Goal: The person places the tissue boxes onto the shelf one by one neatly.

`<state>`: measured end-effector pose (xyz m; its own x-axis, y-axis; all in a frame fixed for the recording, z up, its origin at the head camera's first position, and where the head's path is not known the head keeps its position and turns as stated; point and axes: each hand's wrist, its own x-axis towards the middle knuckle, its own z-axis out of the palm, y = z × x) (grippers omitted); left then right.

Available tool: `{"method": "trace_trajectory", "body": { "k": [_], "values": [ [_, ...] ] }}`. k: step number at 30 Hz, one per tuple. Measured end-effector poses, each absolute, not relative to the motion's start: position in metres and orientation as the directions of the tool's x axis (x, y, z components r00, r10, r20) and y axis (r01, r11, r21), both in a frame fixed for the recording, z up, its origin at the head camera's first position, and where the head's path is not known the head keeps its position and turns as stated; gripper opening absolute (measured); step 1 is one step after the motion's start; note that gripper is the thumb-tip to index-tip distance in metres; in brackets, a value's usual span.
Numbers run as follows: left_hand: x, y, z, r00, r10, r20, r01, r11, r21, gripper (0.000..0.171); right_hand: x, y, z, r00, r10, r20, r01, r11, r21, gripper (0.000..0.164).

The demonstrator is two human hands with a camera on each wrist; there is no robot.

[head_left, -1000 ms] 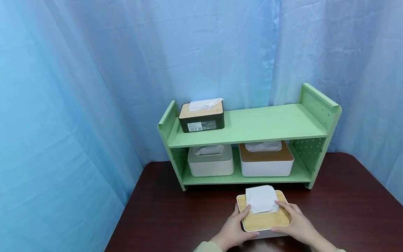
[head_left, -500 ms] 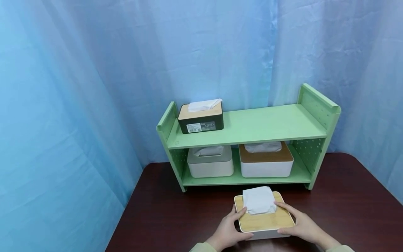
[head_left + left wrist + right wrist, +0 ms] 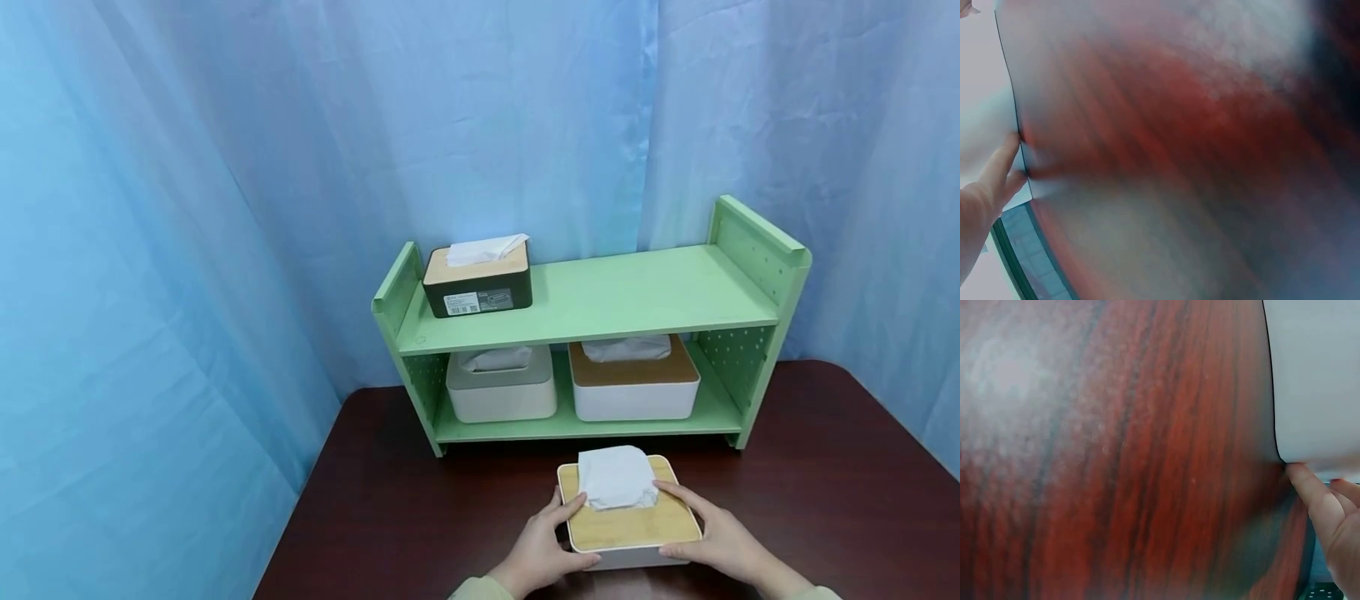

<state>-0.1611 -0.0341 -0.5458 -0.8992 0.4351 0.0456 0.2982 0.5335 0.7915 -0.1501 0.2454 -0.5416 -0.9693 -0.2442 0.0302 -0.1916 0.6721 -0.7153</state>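
A white tissue box (image 3: 633,557) with a light bamboo lid rests on the dark table in front of the shelf. A folded white tissue (image 3: 617,477) sticks out of its slot. My left hand (image 3: 542,543) grips the left side, thumb at the near face and a fingertip over the lid's edge. My right hand (image 3: 716,540) holds the opposite side likewise, one finger reaching across the lid to the tissue. In the left wrist view, fingertips (image 3: 1013,150) meet the white wall low down. The right wrist view has a finger (image 3: 1310,487) at the box's bottom corner.
Behind stands a green two-tier shelf (image 3: 615,292). A black tissue box (image 3: 480,298) with a wooden lid sits on its top left. Below are a grey-lidded box (image 3: 501,400) and a brown-lidded white box (image 3: 634,402). Blue curtains (image 3: 510,125) hang behind the table (image 3: 390,517).
The bamboo-lidded tissue box has turned and shifted slightly left in the head view over the last second. My hands have moved a little further apart; since half a second ago they are nearly still.
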Motion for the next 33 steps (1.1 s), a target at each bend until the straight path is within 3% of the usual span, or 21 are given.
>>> {"method": "trace_trajectory", "body": {
  "k": [19,33],
  "values": [
    [-0.158,-0.033,-0.542,-0.908,0.417,0.033,0.274,0.533,0.801,0.077,-0.149,0.242,-0.541,-0.975,-0.223,-0.014,-0.144,0.676,-0.723,0.081],
    [-0.155,-0.035,-0.541,-0.901,0.431,0.049,0.299,0.537,0.789,0.077,-0.144,0.233,-0.534,-0.980,-0.191,0.064,-0.178,0.677,-0.714,0.081]
  ]
}}
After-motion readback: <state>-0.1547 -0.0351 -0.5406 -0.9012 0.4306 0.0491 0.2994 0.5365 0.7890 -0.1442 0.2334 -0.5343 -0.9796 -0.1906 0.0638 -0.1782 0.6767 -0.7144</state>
